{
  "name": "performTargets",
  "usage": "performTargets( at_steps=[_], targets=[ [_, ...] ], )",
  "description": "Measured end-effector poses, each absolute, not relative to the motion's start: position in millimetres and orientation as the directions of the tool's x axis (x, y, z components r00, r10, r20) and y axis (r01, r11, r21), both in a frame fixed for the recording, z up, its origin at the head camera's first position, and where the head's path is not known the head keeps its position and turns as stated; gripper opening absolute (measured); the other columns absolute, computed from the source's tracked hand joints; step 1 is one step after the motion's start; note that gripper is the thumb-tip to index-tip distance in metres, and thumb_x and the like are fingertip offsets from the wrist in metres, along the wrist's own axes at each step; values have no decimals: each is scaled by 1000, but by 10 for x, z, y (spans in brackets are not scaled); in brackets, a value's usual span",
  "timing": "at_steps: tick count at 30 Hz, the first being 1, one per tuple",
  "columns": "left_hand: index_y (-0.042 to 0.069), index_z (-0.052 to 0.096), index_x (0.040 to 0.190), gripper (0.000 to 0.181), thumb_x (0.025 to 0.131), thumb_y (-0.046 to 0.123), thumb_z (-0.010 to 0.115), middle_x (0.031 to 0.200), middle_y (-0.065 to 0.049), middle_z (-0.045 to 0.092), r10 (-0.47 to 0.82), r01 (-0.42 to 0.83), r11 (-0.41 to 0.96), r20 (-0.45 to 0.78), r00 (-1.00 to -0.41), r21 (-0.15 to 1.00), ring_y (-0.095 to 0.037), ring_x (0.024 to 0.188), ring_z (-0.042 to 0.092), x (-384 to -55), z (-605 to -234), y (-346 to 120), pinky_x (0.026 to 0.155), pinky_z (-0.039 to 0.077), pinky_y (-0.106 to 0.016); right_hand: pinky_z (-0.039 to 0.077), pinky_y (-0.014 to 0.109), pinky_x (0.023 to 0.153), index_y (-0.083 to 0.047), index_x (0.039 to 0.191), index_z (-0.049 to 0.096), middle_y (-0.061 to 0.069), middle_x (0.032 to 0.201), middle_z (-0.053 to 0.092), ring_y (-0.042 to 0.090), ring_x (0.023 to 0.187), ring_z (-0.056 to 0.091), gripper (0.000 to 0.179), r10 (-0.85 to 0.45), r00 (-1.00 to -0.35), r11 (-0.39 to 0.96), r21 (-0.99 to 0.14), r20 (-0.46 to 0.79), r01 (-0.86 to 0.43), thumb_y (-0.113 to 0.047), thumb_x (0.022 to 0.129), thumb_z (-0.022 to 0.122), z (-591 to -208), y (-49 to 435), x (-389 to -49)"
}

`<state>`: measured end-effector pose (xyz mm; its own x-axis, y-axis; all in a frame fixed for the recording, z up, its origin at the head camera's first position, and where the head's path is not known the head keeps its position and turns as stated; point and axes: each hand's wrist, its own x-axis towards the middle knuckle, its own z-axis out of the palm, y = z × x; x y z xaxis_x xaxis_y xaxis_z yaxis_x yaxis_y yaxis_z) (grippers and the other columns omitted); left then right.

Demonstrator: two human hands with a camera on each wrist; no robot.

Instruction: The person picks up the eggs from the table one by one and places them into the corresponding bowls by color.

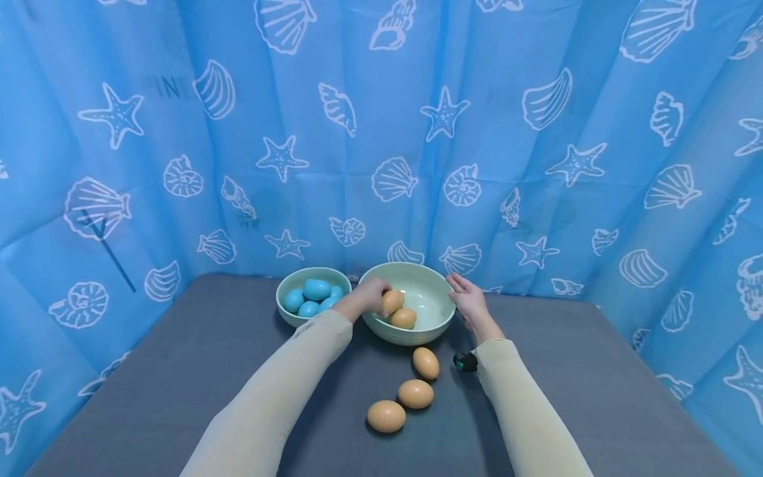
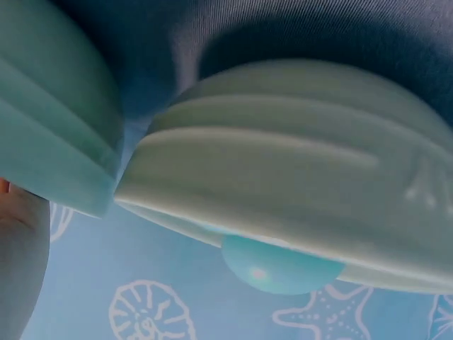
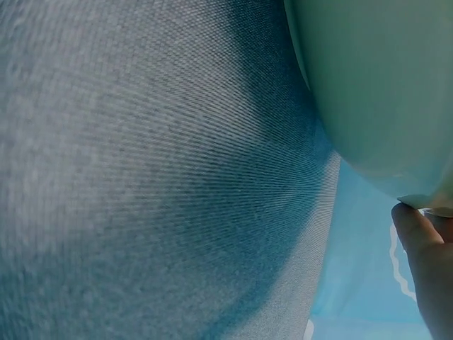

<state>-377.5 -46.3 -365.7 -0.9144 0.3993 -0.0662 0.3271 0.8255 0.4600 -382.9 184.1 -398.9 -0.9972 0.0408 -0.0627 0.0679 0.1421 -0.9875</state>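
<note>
Brown egg (image 1: 392, 301) inside larger bowl (image 1: 426, 305), lower centre of frame; left hand (image 1: 371, 296) curls fingers round it; right hand (image 1: 471, 305) has fingertips at rim, cannot tell if pinching; step looks like loading bowl; next calls for gentle release, then loose eggs (image 1: 415, 394) below

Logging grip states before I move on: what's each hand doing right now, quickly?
Left hand: closed, holding a brown egg inside the larger bowl.
Right hand: open, touching the larger bowl at its rim.
</note>
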Motion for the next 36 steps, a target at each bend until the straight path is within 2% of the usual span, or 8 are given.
performTargets(
  at_steps=[5,9,12,15,19,22,31,36],
  targets=[
    [-2,58,130,61,74,-4,81,126,-14,60,388,299,850,-131,-912,433,-24,107,58,-3838,-3665,-445,90,50,-32,24,40,115,-4,154,20,13,155,30,26,144,23,55,50,-997,137,-988,-61,68,1,103,39,-3958,1810,-3816],
    [2,57,133,64,74,-7,80,130,-13,58,359,246,858,-183,-915,452,-20,84,60,-3849,-3633,-437,67,53,-26,24,39,115,-3,154,20,13,155,30,25,144,23,55,49,-997,130,-989,-61,67,2,103,39,-3935,1790,-3804],
    [6,59,133,65,73,-8,80,131,-12,57,346,222,859,-203,-916,462,-19,75,58,-3854,-3629,-413,62,52,-26,25,38,115,-2,154,19,14,155,29,25,144,23,55,38,-998,107,-993,-52,56,3,103,38,-3931,1796,-3801],
    [9,61,133,64,73,-5,82,133,-9,58,355,238,861,-196,-914,450,-21,82,59,-3865,-3669,-389,66,52,-27,25,37,115,-1,154,19,15,156,28,25,144,23,55,30,-999,87,-995,-45,47,4,102,38,-3937,1802,-3800],
    [16,62,132,62,75,4,83,134,-2,58,384,292,877,-192,-903,381,-20,111,56,-3862,-3737,-364,91,48,-28,25,36,114,-2,154,19,15,156,28,24,144,23,55,26,-999,82,-995,-47,49,4,102,39,-3940,1803,-3804],
    [20,62,133,61,77,10,83,136,0,56,390,309,886,-195,-900,345,-18,122,49,-3845,-3753,-348,104,39,-28,25,36,114,-3,154,20,14,155,29,24,144,24,56,30,-998,91,-994,-53,55,3,102,39,-3929,1806,-3810],
    [22,58,138,63,80,15,81,141,0,53,368,287,893,-194,-910,345,-18,131,44,-3807,-3725,-325,110,32,-31,26,36,114,-5,154,22,11,155,31,22,144,25,56,40,-996,91,-993,-75,79,2,102,41,-3911,1821,-3831],
    [13,55,139,65,79,0,77,141,-4,53,401,274,828,-177,-899,489,-20,127,48,-3832,-3775,-375,100,42,-28,26,37,114,-5,154,22,12,155,30,23,144,25,55,45,-996,95,-992,-83,87,2,102,40,-3955,1824,-3822]
  ],
)
